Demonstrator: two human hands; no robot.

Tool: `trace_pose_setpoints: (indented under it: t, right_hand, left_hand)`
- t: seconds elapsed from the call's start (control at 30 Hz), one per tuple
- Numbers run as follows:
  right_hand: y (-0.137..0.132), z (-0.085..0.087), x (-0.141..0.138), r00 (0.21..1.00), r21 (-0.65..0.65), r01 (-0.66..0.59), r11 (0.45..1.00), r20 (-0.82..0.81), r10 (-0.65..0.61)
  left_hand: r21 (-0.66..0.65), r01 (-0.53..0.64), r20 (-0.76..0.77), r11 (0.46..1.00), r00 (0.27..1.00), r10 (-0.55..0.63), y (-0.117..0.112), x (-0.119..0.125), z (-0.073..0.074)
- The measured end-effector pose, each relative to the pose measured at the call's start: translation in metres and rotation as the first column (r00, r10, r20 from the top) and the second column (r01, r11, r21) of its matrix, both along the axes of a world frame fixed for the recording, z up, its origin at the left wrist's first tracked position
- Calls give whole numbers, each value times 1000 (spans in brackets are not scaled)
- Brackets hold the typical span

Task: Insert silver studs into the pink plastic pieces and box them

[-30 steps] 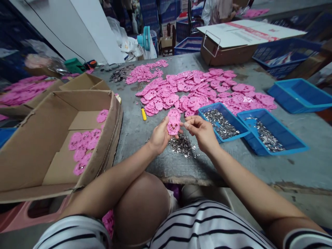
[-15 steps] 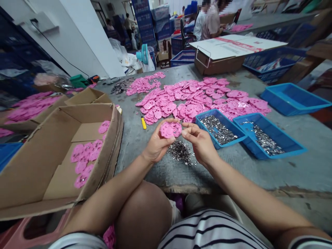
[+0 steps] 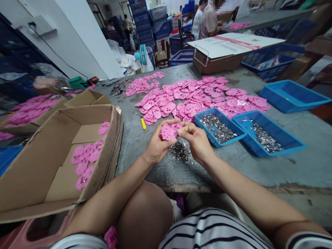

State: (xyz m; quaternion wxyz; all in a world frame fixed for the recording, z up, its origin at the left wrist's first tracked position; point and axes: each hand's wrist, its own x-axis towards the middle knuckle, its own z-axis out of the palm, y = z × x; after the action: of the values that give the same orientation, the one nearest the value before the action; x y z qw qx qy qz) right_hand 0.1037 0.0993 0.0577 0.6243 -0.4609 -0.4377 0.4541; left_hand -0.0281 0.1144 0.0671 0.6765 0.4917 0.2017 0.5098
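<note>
My left hand (image 3: 156,145) grips a pink plastic piece (image 3: 168,131) by its edge, thumb at the front and fingers behind. The fingertips of my right hand (image 3: 195,139) are pinched together at the piece's right side; anything small between them is too hidden to make out. Just below both hands lies a loose heap of small shiny metal parts (image 3: 180,152) on the grey table (image 3: 145,173). Beyond the hands spreads a wide pile of similar pink pieces (image 3: 192,95).
Two blue trays (image 3: 219,141) (image 3: 269,154) of metal parts stand to the right, with another blue tray (image 3: 293,97) behind. A yellow-handled tool (image 3: 143,123) lies left of the pile. On the left, a cardboard box (image 3: 62,124) contains several pink pieces. People (image 3: 207,20) sit farther back.
My right hand has moved slightly left, its fingertips now over the right part of the pink piece. The piece has tilted a little in my left hand.
</note>
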Motion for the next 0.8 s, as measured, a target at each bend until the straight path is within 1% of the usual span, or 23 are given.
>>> trace_pose_setpoints:
  t: [0.2,0.4,0.5,0.57,0.6,0.67,0.73,0.8]
  right_hand:
    - [0,-1,0,1000,3,3,1000,20,-3]
    - [0,-2,-2,999,-9,7,1000,-40,-8]
    - [0,-5,-5,999,20,29,999,-42,-28]
    - [2,-9,-7,998,67,65,996,1,-65]
    - [3,-11,-8,996,87,81,993,22,-83]
    - [4,-15,-9,995,101,88,991,32,-92]
    - [4,-19,-10,998,100,59,993,15,-61]
    - [2,-21,-9,999,116,25,993,32,-28]
  left_hand:
    - [17,-21,-32,1000,999,22,-1,0,2]
    - [27,-28,-30,999,999,29,-1,1,2]
    - [54,-32,-21,998,999,33,-2,2,1]
    - [55,-47,-25,997,999,48,-2,3,1]
    - [37,-57,-28,998,998,59,-2,3,1]
    - [-47,-74,-43,996,996,72,-2,5,2]
    - [-156,-80,-59,984,996,71,-2,6,4]
    - [-240,-78,-68,968,996,63,-2,7,6]
